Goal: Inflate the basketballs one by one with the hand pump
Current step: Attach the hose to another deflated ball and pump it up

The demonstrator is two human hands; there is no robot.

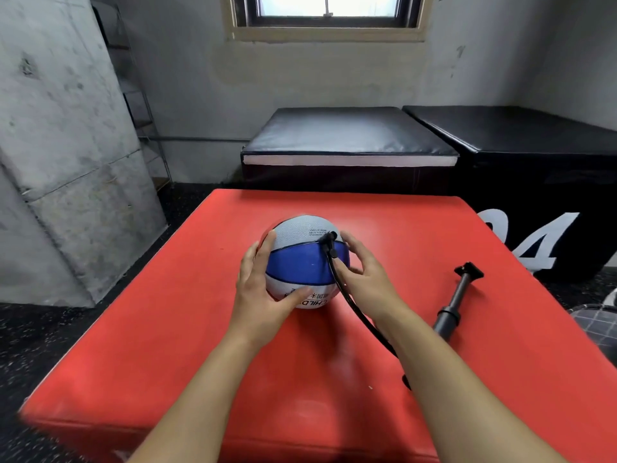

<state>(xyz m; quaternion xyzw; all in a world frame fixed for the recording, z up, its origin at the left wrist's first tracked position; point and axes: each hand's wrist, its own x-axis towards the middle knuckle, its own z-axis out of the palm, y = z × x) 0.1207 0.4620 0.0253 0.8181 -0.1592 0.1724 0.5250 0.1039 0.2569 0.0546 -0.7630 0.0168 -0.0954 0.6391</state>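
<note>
Grey-and-blue rubber basketball cradled between both hands: left hand cupping it, right hand pinching black hose near valve. Black hand pump lies right of the right hand, ungripped; pumping apparently pending.

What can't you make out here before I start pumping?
Head view:
- Needle in the ball: seating hidden by the hose connector.
- Hose-to-pump joint: behind the right forearm.
- Netted thing at right: cut off by the frame edge.
- Ball's print: partly under the left hand.
</note>
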